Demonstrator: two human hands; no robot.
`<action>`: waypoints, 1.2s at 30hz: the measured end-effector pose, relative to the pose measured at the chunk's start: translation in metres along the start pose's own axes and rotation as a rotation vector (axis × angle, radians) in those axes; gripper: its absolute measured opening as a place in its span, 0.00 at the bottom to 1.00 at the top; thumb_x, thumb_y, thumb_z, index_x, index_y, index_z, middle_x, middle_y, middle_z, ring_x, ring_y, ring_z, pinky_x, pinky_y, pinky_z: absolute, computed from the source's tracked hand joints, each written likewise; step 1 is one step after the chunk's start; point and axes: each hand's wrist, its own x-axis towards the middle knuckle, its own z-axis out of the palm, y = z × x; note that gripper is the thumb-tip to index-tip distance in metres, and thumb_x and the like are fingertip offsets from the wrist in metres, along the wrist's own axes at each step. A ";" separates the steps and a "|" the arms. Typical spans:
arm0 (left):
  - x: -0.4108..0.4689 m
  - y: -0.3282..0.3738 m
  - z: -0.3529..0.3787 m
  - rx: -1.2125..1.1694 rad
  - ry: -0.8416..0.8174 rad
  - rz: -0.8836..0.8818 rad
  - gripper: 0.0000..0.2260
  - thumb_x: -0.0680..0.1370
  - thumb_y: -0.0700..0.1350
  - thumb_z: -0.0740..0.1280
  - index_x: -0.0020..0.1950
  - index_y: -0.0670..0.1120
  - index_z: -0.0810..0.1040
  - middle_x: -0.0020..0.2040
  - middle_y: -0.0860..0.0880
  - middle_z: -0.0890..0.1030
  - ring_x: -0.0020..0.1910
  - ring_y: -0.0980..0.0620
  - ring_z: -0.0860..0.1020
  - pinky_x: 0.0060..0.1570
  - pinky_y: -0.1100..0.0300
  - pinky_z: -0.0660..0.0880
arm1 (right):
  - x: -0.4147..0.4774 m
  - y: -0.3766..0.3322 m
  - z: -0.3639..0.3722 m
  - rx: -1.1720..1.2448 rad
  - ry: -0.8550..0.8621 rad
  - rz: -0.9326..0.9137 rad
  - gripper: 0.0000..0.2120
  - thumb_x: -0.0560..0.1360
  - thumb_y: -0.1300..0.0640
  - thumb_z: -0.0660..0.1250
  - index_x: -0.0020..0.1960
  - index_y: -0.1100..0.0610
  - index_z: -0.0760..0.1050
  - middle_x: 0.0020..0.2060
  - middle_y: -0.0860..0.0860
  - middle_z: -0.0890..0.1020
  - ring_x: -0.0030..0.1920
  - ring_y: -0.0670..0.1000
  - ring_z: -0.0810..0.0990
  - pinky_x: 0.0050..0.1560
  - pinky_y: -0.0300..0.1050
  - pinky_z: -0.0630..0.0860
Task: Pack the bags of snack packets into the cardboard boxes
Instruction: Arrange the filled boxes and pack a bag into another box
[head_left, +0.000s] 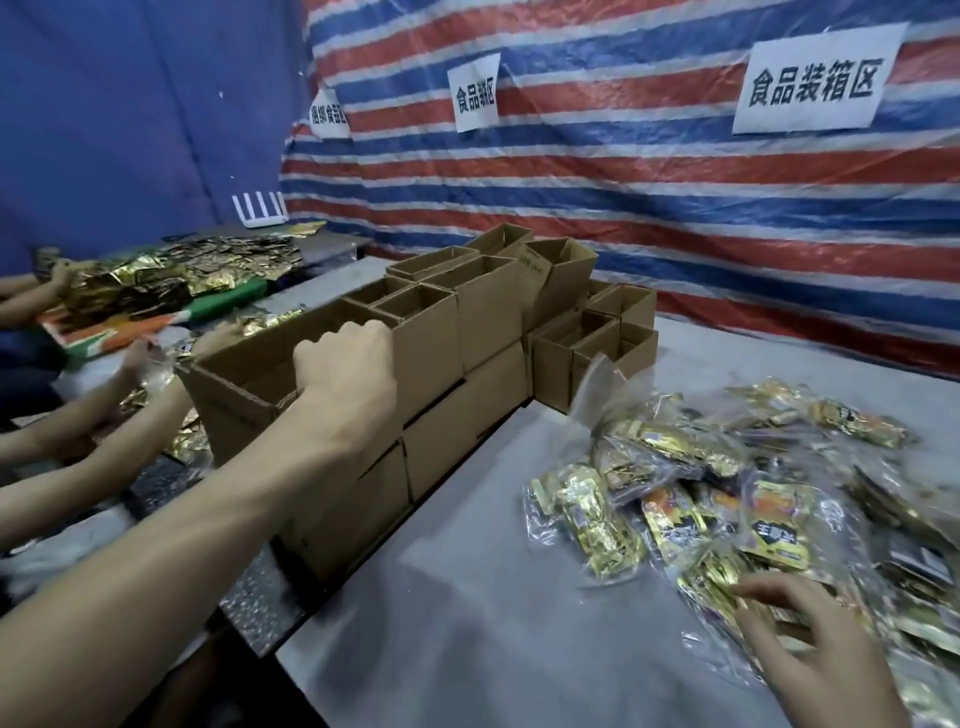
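A striped tarp (649, 171) backs the grey table (467, 597). The left hand (345, 364) curls over an open cardboard box (270, 374) atop the stacked boxes (467, 332); the right hand (800, 639), fingers spread, rests on clear bags of snack packets (727, 499) heaped nearby.

The left hand (345, 364) is gripping the edge of an open cardboard box (244, 384). The right hand (810, 639) is lying with fingers spread on the bags of snack packets (701, 499) on the desk (467, 597).
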 end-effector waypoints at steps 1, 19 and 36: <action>-0.010 0.007 -0.009 -0.012 0.032 0.035 0.08 0.79 0.40 0.65 0.48 0.48 0.65 0.46 0.45 0.76 0.50 0.40 0.78 0.43 0.51 0.63 | -0.001 -0.003 -0.001 0.006 -0.001 -0.005 0.24 0.70 0.69 0.74 0.43 0.37 0.79 0.44 0.44 0.83 0.49 0.47 0.81 0.46 0.34 0.74; -0.181 0.150 0.072 -0.403 0.049 1.125 0.19 0.55 0.48 0.81 0.43 0.57 0.84 0.32 0.57 0.77 0.30 0.54 0.76 0.30 0.64 0.68 | -0.055 0.006 -0.036 0.275 0.059 0.313 0.28 0.76 0.41 0.65 0.74 0.36 0.62 0.66 0.38 0.72 0.60 0.28 0.72 0.65 0.50 0.73; -0.258 0.205 0.141 -0.455 -0.099 1.369 0.14 0.67 0.55 0.75 0.51 0.58 0.80 0.41 0.57 0.79 0.39 0.56 0.78 0.37 0.62 0.72 | -0.074 0.071 -0.044 0.010 0.185 0.458 0.26 0.74 0.73 0.60 0.59 0.44 0.75 0.55 0.35 0.77 0.55 0.38 0.75 0.58 0.36 0.69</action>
